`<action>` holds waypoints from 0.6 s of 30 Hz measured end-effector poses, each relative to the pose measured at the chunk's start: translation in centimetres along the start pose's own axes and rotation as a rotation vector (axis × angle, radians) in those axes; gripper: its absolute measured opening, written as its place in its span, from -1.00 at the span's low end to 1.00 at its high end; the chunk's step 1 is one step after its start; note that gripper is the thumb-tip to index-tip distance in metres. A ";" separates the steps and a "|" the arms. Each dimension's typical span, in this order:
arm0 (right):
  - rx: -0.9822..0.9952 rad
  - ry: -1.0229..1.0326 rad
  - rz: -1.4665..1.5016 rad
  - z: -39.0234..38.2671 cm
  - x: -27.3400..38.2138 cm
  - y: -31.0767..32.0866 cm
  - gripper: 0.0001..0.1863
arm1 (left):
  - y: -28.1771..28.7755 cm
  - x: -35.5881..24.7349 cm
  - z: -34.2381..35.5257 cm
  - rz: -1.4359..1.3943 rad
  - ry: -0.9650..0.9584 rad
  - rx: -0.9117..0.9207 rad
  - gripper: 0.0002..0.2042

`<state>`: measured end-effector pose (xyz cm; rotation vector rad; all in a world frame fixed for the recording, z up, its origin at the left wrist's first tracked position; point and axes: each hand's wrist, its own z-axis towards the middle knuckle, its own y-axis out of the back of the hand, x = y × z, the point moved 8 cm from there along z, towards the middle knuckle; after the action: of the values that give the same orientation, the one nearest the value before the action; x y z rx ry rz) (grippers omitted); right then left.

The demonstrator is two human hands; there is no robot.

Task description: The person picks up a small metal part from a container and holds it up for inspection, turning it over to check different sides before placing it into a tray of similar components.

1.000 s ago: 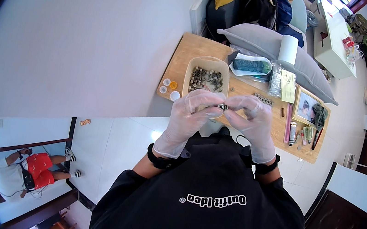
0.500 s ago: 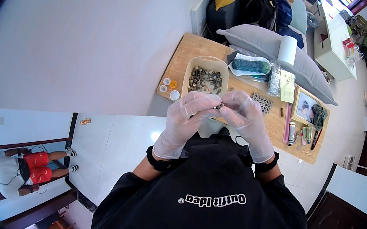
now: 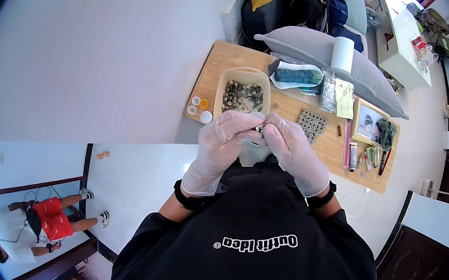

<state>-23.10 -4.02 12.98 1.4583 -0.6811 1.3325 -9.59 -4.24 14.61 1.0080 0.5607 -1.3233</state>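
Note:
My left hand (image 3: 214, 153) and my right hand (image 3: 297, 155), both in clear thin gloves, meet fingertip to fingertip in front of the table's near edge. Between them they pinch a small dark-and-silver metal piece (image 3: 260, 128), mostly covered by the fingers, so its kind does not show. Just beyond my left hand stands a cream plastic bin (image 3: 221, 86) with many small metal parts (image 3: 244, 96) lying loose inside. Past my right hand, small grey round pieces (image 3: 311, 125) stand in close rows on the wooden table (image 3: 283, 103).
White and orange caps (image 3: 204, 104) lie left of the bin. Farther back are plastic-bagged items (image 3: 298, 77), a white roll (image 3: 342, 53) and a grey cushion (image 3: 305, 42). A picture frame (image 3: 356, 119), tubes (image 3: 353, 156) and pens are at right. Another person (image 3: 26, 227) sits at lower left.
The view has shifted slightly, so the table sits a little farther left. My right fingers have closed in nearer the left ones around the small piece. The other person's legs and arm have moved.

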 end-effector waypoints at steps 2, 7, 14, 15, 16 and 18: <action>-0.007 0.003 -0.055 0.0 0.2 -0.1 -0.69 | -0.2 1.3 -0.3 -0.149 0.132 -0.013 -0.77; -0.087 0.187 -0.316 0.1 -0.2 -0.1 -0.77 | -0.7 2.7 -0.4 -0.290 0.267 -0.034 -0.77; -0.179 0.310 -0.491 0.1 0.2 0.3 -0.73 | -1.3 2.9 -0.3 -0.307 0.283 -0.044 -0.74; -0.186 0.324 -0.518 0.1 0.2 0.3 -0.73 | -1.4 2.9 -0.3 -0.309 0.284 -0.045 -0.73; -0.193 0.340 -0.543 0.2 0.1 0.3 -0.72 | -1.4 2.9 -0.3 -0.330 0.282 -0.051 -0.73; -0.188 0.355 -0.580 0.3 0.2 0.2 -0.72 | -1.5 3.0 -0.4 -0.373 0.276 -0.065 -0.72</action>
<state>-23.14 -4.33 13.30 1.1099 -0.1241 0.9985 -10.30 -5.38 11.55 1.0738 1.0341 -1.4874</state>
